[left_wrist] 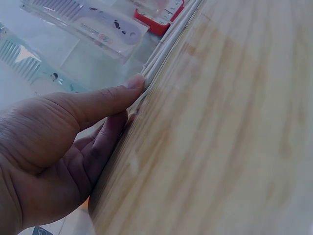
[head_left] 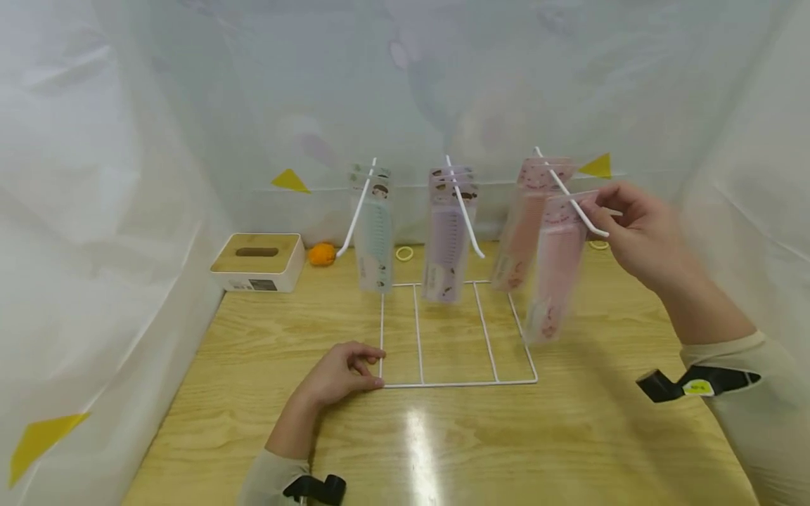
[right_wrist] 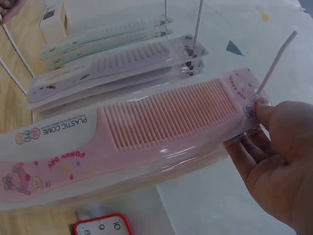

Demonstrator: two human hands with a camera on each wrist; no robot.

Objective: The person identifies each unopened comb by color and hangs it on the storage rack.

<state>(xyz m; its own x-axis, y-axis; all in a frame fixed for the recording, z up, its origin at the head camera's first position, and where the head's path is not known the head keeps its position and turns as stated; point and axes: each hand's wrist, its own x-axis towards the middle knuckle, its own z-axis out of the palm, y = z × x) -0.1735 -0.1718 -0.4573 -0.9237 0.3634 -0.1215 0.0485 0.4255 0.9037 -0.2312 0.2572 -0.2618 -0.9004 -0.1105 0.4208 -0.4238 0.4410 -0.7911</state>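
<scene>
The right hand (head_left: 639, 228) is raised at about 2 o'clock in the head view, its thumb and fingertips pinching the top of a packaged pink comb (head_left: 557, 270) right at the rightmost hook (head_left: 569, 197) of a white wire rack (head_left: 458, 383). The comb hangs down from that pinch, tilted slightly (the right wrist view shows the words "PLASTIC COMB" on its clear sleeve). Just behind it, on the same hook, hangs another pink comb pack (head_left: 525, 225).

The left hand (head_left: 342, 372) lies low at about 7 o'clock, fingers loosely curled against the front left corner of the rack's base, the thumb tip pressing the white wire where it meets the tabletop (head_left: 443, 443).

Toward 12 o'clock, purple comb packs (head_left: 446, 239) hang on the middle hook and green comb packs (head_left: 373, 232) on the left one. Farther out at 10 o'clock a tissue box (head_left: 256, 261) with a wooden lid stands on the tabletop, with a small orange object (head_left: 322, 254) just beside it. A yellow rubber band (head_left: 404, 253) lies between the green and purple packs, near the back edge.
</scene>
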